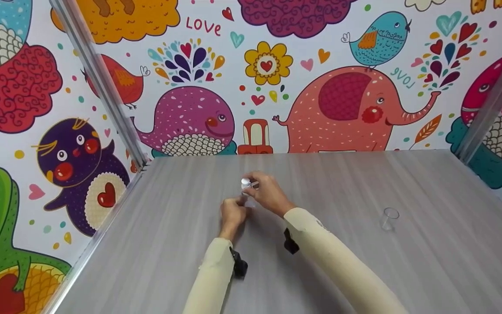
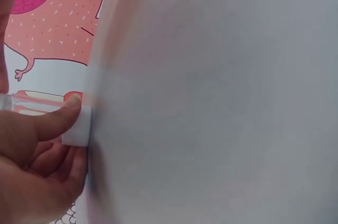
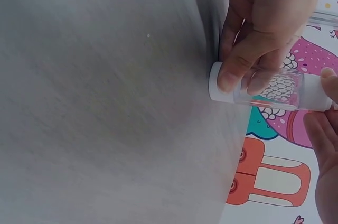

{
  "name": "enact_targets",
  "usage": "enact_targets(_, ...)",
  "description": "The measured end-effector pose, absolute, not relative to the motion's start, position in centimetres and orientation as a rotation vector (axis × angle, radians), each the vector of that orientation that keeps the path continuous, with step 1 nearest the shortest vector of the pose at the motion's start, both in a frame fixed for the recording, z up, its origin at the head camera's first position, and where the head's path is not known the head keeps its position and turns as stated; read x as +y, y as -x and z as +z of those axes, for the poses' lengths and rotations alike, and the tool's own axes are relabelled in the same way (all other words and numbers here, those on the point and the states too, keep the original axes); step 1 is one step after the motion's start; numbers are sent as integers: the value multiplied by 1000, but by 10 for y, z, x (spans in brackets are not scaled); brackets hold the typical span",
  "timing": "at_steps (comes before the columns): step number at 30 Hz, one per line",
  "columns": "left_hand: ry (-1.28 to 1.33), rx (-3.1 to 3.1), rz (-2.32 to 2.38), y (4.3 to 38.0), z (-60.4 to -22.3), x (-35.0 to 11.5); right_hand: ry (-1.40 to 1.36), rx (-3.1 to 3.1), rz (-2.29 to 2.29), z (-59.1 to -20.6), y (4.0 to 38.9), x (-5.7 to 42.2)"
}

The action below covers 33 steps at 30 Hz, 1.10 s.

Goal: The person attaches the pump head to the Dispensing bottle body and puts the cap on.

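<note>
A small clear bottle [image 3: 280,87] stands upright on the table between both hands. White is the colour of its base [image 2: 79,128] and of its cap [image 1: 245,182]. My left hand [image 1: 233,214] grips the bottle low down, thumb and fingers around the white base. At the top, my right hand [image 1: 269,192] pinches the cap between thumb and fingers. In the right wrist view the cap sits against the clear body; whether it is loose I cannot tell. The hands cover part of the bottle in the head view.
A clear open-topped cup [image 1: 389,219] stands to the right on the grey wood-grain table [image 1: 338,270]. Metal posts [image 1: 103,83] rise at the table's far corners, with cartoon-printed walls [image 1: 259,100] behind and beside it.
</note>
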<state>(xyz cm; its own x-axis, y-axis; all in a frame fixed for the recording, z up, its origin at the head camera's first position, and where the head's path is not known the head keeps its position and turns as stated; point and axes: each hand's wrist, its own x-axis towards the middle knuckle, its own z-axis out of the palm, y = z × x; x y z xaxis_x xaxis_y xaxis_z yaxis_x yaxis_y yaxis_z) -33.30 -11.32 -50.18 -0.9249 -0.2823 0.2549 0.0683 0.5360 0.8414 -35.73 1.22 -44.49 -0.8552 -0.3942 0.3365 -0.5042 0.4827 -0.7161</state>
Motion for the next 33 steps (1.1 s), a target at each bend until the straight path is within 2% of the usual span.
enact_targets(9, -183, -2449, -1408, 331, -499, -113, -769, -2564, 1259, -443, 355, 28)
enact_targets(22, -260, -2450, -1447, 329, -500, -112, -522, -2666, 1224, -431, 342, 68)
enact_targets(33, -270, -2474, -1459, 330, -502, -113, -474, -2689, 1195, -430, 331, 101)
